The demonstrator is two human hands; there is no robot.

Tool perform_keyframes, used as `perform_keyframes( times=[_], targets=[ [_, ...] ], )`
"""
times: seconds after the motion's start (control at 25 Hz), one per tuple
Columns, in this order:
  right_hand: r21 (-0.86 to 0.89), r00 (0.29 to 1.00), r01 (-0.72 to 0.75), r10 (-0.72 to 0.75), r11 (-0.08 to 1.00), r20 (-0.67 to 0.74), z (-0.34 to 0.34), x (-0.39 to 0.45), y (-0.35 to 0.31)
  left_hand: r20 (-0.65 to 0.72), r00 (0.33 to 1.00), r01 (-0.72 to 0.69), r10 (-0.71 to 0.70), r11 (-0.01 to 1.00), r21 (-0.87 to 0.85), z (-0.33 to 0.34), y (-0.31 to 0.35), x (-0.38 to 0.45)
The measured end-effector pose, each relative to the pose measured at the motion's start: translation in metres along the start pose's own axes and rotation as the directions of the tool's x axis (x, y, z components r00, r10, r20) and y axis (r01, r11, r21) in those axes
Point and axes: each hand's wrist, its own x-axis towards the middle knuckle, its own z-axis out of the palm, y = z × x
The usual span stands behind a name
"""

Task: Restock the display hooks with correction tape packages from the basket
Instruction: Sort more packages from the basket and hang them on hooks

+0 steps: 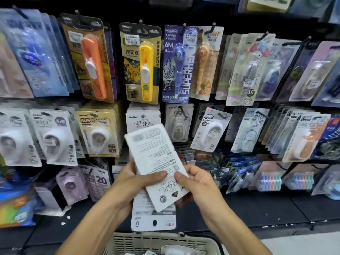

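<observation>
Both hands were up in front of the display wall, sharing a stack of flat white correction tape packages (156, 162), printed backs facing the camera. The left hand (132, 183) gripped the stack from the left, thumb pressed across the top card. The right hand (198, 183) pinched its right edge, thumb on top, fingers curled underneath. The stack tilted, its top corner reaching over a white BoBo card (141, 118) hanging in the middle row. Below, at the bottom edge, sat the grey slatted plastic basket (139, 242), more white packs inside.
</observation>
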Motion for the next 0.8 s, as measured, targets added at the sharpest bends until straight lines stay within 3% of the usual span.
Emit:
perform_keyframes(
  times=[0.2,0.4,0.48,0.68,0.8],
  targets=[
    [0.038,0.99,0.043,-0.037,0.998,-0.134,-0.014,-0.004,-0.003,0.057,0.998,0.014,-0.017,0.999,0.048,0.007,-0.001,0.002],
    [-0.145,0.896,0.35,-0.376,0.925,-0.236,-0.045,-0.005,-0.021,0.009,0.997,0.071,-0.072,0.997,0.032,0.006,-0.003,0.008],
    [-0.193,0.866,0.407,-0.444,0.893,-0.229,-0.06,-0.003,-0.027,0.0,0.991,0.133,-0.133,0.991,0.008,0.006,-0.004,0.01],
    [-0.269,0.866,0.453,-0.491,0.85,-0.093,-0.059,-0.001,-0.025,0.081,0.97,0.231,-0.228,0.972,-0.034,0.015,-0.012,0.008],
    [-0.391,0.829,0.434,-0.529,0.812,-0.18,-0.05,-0.001,-0.015,0.131,0.97,0.211,-0.204,0.977,-0.041,0.022,-0.018,0.002]
  ],
)
